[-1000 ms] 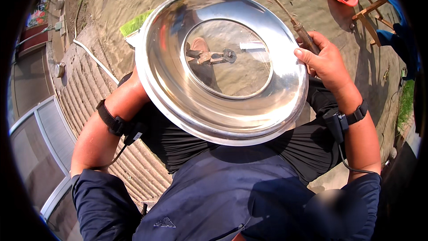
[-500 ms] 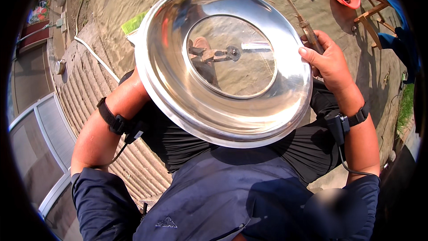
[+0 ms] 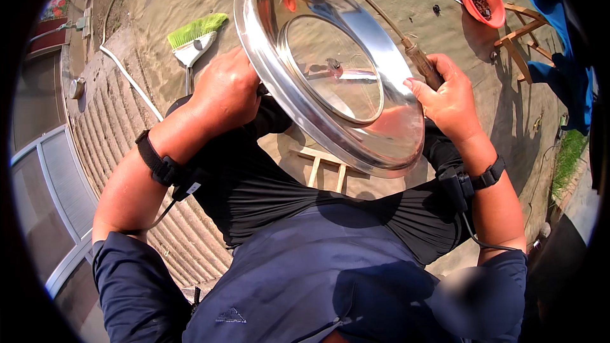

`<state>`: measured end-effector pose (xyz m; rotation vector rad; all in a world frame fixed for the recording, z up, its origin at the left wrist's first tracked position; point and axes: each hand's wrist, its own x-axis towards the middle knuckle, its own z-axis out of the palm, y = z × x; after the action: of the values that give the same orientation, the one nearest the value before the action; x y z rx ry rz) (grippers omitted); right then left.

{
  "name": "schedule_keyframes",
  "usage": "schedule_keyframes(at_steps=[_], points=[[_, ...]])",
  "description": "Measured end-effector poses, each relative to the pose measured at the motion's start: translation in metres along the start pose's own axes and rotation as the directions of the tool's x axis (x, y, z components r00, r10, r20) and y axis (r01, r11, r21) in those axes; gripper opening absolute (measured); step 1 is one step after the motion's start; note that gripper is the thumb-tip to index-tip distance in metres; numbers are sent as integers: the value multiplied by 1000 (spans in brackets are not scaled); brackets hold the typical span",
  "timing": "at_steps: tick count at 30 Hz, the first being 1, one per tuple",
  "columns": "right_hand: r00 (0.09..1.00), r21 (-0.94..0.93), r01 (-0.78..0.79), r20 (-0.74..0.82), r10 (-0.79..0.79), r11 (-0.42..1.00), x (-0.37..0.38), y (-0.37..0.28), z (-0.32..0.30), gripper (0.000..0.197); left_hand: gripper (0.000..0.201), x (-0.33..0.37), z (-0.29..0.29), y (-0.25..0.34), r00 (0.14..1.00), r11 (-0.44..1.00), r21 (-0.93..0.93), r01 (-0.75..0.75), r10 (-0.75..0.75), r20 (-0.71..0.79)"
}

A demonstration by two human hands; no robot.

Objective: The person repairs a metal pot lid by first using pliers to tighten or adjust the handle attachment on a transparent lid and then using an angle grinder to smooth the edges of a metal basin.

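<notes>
A shiny metal pot lid (image 3: 397,146) with a round glass centre is tilted between my hands above my lap. At its left edge my left hand (image 3: 225,89) is closed, its fingertips hidden against the lid's far side. A dark knob-like spot (image 3: 335,67) shows in the glass among reflections. My right hand (image 3: 451,98) wraps around the wooden handle of a long, thin, rusty-looking tool (image 3: 419,63), with the thumb on the lid's right rim. The tool's shaft points up and left behind the lid; its tip is too small to identify.
A green-bristled broom (image 3: 197,35) lies beyond my left hand. At the upper right are an orange-red bowl (image 3: 469,9) of brown pieces, a wooden stand (image 3: 521,32) and blue cloth (image 3: 562,86). A wooden frame (image 3: 324,157) shows below the lid. A pale hose (image 3: 133,79) runs at left.
The lid has tilted more edge-on and shifted slightly right. My left hand has come into view from behind it, uncovering the broom. My right hand has shifted slightly left and down.
</notes>
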<state>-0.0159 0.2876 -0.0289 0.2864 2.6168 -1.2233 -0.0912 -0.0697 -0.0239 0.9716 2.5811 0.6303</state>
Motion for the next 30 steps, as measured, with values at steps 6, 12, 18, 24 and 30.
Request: schedule_keyframes(at_steps=[6, 12, 18, 24, 30], points=[[996, 778, -3, 57, -67, 629, -25, -44, 6, 21, 23, 13, -1, 13, 1000, 917, 397, 19, -15, -12], [996, 662, 68, 0, -91, 747, -27, -49, 1, 48, 19, 24, 7, 28, 1000, 847, 531, -10, 17, -9], [999, 513, 32, -6, -34, 858, -26, -54, 7, 50, 22, 41, 19, 43, 994, 822, 569, -40, 88, -58], [993, 467, 71, -120, -17, 881, -20, -36, -2, 21, 19, 47, 39, 41, 992, 841, 541, -7, 74, -102], [967, 515, 109, -251, 29, 850, -8, -4, -12, 18, 29, 48, 46, 34, 981, 875, 484, -16, 106, -160]])
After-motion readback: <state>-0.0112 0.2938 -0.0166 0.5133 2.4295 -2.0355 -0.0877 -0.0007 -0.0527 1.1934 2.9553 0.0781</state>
